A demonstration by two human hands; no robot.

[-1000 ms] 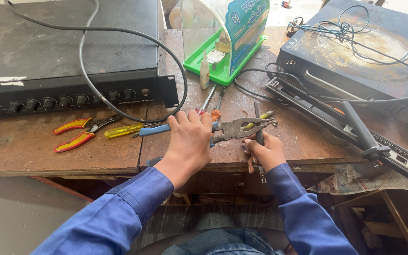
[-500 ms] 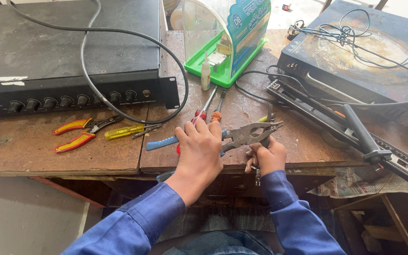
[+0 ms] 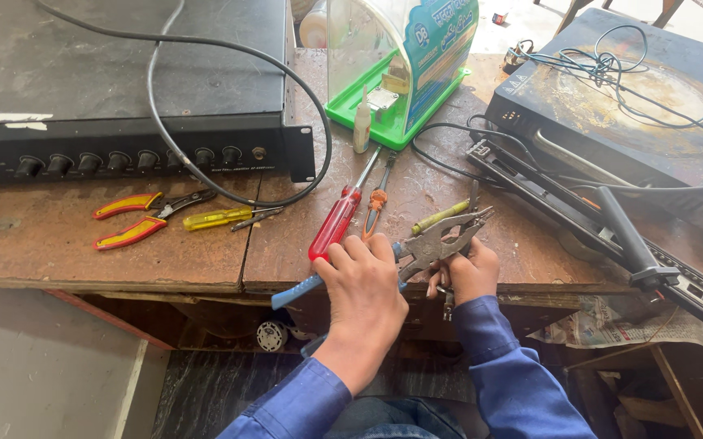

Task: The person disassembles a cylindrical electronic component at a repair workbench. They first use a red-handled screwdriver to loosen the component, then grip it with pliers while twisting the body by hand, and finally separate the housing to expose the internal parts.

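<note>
the right hand [image 3: 472,276] grips the metal pliers [image 3: 441,242] at the worktop [image 3: 164,260] edge. the left hand [image 3: 365,284] grasps their blue handle [image 3: 296,291].

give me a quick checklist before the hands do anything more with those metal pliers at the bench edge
1. Right hand grips the metal pliers: ok, fingers wrapped round the handles.
2. Left hand settled on a tool: cannot tell, it covers the spot where the blue-handled tool meets the pliers.
3. Pliers jaws open or shut: cannot tell.
4. Red screwdriver out of the way: not ok, it lies against the left fingertips.
5. Blue-handled tool fully on the bench: not ok, it overhangs the edge.
</note>
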